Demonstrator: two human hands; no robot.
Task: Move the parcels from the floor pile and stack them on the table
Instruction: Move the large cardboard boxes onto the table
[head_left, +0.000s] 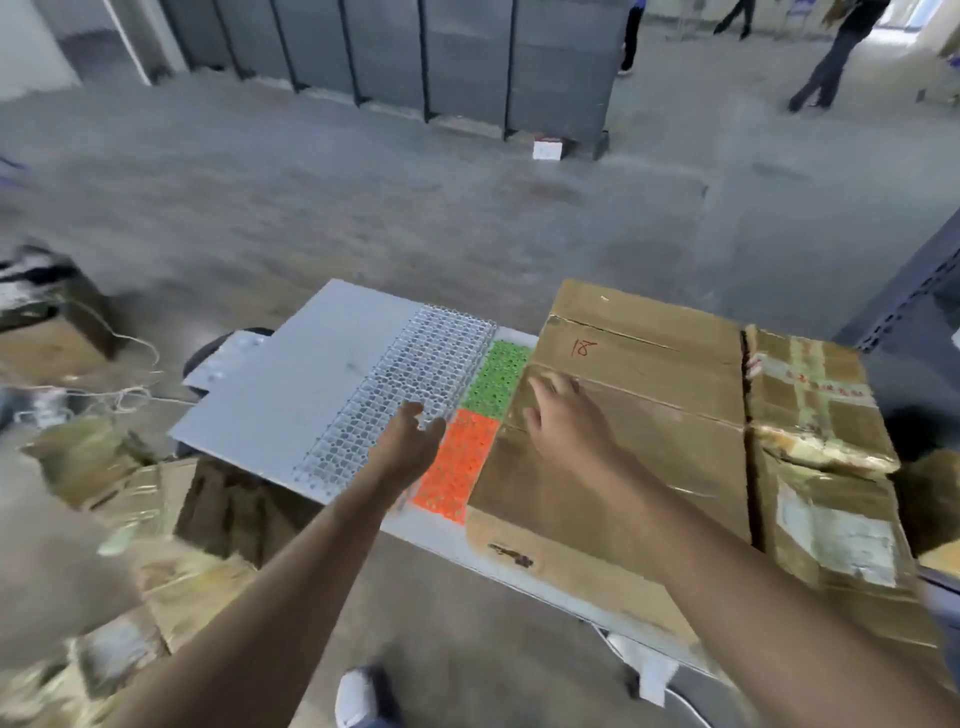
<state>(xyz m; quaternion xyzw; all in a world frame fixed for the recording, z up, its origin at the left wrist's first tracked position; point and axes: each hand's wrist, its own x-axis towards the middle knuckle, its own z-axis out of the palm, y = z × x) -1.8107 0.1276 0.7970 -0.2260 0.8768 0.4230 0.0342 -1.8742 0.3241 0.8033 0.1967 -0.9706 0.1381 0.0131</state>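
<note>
A large cardboard parcel marked "18" lies flat on the grey table, at its right part. A second taped parcel sits against its right side. My right hand rests on the big parcel's left top edge with relaxed fingers. My left hand hovers over the mats beside the parcel, fingers loosely spread, holding nothing. The floor pile of taped cardboard parcels lies blurred at the lower left, below the table's near corner.
White, green and orange plastic grid mats cover the table's middle. A box with loose string stands left on the floor. Grey partitions line the back, people walk at the far right, and a shelf post rises right.
</note>
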